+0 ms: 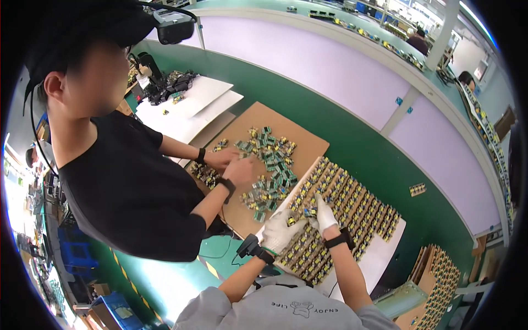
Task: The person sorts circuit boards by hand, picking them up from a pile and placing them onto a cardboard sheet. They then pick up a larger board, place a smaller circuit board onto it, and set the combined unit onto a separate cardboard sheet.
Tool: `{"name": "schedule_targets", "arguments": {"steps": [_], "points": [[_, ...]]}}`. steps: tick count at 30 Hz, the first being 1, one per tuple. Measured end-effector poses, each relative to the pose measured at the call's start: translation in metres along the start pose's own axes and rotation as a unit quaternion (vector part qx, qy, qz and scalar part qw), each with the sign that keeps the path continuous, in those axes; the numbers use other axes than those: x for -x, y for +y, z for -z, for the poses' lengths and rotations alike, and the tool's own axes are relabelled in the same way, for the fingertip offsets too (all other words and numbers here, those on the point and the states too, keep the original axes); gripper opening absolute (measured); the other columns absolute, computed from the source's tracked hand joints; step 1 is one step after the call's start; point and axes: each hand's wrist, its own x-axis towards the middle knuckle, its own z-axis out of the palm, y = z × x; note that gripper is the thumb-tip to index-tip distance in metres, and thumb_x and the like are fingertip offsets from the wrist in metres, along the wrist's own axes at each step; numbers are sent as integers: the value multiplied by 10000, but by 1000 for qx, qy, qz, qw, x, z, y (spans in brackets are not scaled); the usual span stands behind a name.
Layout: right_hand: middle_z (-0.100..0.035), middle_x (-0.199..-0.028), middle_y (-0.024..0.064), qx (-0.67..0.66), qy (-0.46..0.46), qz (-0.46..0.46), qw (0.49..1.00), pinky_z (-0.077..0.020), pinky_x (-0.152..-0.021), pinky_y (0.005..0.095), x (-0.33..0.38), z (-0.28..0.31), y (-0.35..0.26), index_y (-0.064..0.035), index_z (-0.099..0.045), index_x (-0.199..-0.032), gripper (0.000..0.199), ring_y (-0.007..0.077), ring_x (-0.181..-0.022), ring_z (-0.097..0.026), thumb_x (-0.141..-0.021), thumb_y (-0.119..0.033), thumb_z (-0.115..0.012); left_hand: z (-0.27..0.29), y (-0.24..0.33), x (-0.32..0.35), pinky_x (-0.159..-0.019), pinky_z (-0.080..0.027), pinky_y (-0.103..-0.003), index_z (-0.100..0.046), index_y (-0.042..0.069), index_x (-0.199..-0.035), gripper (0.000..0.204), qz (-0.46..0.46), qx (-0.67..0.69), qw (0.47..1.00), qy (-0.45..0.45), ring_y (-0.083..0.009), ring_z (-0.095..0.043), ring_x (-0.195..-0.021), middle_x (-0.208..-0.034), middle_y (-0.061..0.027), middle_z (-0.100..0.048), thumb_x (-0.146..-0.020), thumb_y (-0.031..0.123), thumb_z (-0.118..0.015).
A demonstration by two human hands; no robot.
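Note:
My left hand (279,232), in a white glove, is closed on a small circuit board with a yellow part (291,221) at its fingertips. Close beside it, my right hand (324,215), also gloved, has its fingers closed on another small circuit board (309,212) with blue and yellow parts. Both hands are above a board panel (379,246) covered with rows of similar circuit boards (352,192). My fingers partly hide the pieces they hold and the rows beneath.
At the left, a person in black works with bare hands (240,169) over loose green circuit boards (278,162) on a brown sheet (264,118). A single board (417,190) lies on the green surface to the right. More filled panels (440,275) stand at lower right.

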Motion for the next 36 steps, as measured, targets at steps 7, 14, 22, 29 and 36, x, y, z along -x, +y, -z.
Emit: {"name": "schedule_targets", "arguments": {"steps": [7,14,22,29,36], "points": [[-655,-834,212,358,34,287,888,-451,-770,386,-77,-32,-39,62,-639,-921,642,348,-822,-618,-873,-549,-446,21,7,-75,-741,-479,-426,-533,94,-1165,590,-28,-134,990,16,-355,-607,-863,-944,-192,-608,-691,396,-714],[-516,-611,27,211,-31,216,953,-431,-535,271,-54,-30,-70,13,-643,-812,538,101,-570,-503,-895,-495,-488,8,-3,-117,-695,-504,-407,-569,145,-1110,496,-95,-176,977,-69,-313,-620,-816,-945,-101,-617,-738,459,-660],[-502,-1002,84,90,-66,160,981,-502,-737,362,-106,-25,-79,12,-525,-1166,667,157,-936,-488,-847,-573,-485,10,10,-163,-755,-494,-408,-574,135,-1089,463,-98,-139,980,-103,-310,-610,-885,-983,-98,-622,-771,469,-618],[-606,-738,63,-177,-170,89,965,-448,-546,292,-176,-17,-85,-9,-553,-1112,526,160,-607,-526,-932,-487,-424,3,-7,-201,-865,-466,-364,-529,114,-1221,603,-28,-17,990,-137,-292,-591,-1022,-1189,-108,-576,-721,421,-671],[-639,-823,167,169,55,77,981,-492,-680,369,-164,-36,-114,50,-580,-1066,561,290,-785,-644,-940,-458,-377,-2,20,-201,-800,-496,-463,-4,119,-1444,1137,56,-70,994,-59,-447,-551,-1019,-1375,-270,-286,-633,406,-747]]}}
